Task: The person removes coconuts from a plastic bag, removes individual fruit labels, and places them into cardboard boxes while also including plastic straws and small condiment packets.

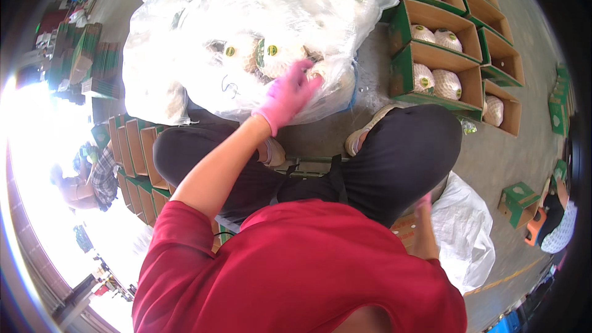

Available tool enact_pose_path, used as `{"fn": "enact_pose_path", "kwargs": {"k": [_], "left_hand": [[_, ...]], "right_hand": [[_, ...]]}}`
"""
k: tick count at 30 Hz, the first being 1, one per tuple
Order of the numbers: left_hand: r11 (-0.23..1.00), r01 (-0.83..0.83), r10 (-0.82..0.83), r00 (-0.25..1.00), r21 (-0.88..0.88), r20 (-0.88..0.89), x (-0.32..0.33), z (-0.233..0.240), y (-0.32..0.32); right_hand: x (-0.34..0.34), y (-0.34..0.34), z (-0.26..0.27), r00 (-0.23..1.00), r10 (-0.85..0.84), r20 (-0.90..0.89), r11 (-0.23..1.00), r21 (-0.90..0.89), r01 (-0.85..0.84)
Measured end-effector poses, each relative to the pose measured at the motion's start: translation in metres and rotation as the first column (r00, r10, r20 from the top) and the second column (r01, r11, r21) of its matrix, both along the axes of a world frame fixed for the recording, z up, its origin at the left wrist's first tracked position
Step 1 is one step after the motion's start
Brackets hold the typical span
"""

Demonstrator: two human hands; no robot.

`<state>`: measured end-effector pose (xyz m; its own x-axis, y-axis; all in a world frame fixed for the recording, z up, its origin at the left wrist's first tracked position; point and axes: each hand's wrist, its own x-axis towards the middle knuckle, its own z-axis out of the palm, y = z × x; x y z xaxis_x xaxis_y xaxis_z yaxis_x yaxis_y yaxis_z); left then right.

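My left hand [289, 95], in a pink glove, is over the near side of a large clear plastic bag [277, 4]. Its fingers are spread and slightly blurred, close to a pale, net-wrapped round fruit [280, 58] with a round yellow-green sticker. A similar fruit [238, 55] lies to the left in the bag's opening. My right hand [424, 200], also pink-gloved, is low at the right, beside my thigh and near a white woven sack [458, 231]. My leg and forearm mostly hide it, so its grip does not show.
Green-and-brown cartons [437, 76] stand at the right, several holding wrapped fruits. More cartons [138, 148] are stacked at the left. Another full plastic bag [152, 64] lies beside the large one. One person [557, 222] is at the far right, another [92, 178] at the far left.
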<state>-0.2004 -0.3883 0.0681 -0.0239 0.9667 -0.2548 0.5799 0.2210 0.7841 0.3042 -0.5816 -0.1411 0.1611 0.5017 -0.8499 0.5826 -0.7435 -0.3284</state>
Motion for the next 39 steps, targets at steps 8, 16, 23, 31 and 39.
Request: {"fn": "enact_pose_path", "kwargs": {"k": [8, 16, 23, 31, 39], "left_hand": [[0.834, -0.375, 0.120, 0.839, -0.405, -0.530, -0.176, -0.015, 0.022], [0.917, -0.216, -0.172, 0.546, -0.336, -0.820, -0.132, -0.024, 0.053], [0.941, -0.233, 0.028, 0.778, -0.247, -0.627, -0.159, -0.039, 0.078], [0.939, -0.341, 0.265, 0.626, -0.048, 0.734, -0.210, 0.017, 0.031], [0.976, -0.185, 0.028, -0.425, -0.118, 0.905, -0.211, 0.027, 0.023]], "right_hand": [[0.028, 0.075, 0.018, 0.982, -0.151, 0.111, 0.851, 0.520, 0.072], [-0.224, 0.270, 0.354, 0.800, 0.540, -0.259, 0.505, 0.861, -0.062], [-0.482, 0.285, 0.246, 0.245, 0.817, 0.522, 0.052, 0.356, -0.933], [-0.503, 0.308, 0.222, 0.080, 0.866, 0.494, 0.014, 0.137, -0.990], [-0.520, 0.321, 0.224, -0.526, 0.664, 0.532, -0.663, 0.092, -0.743]]}}
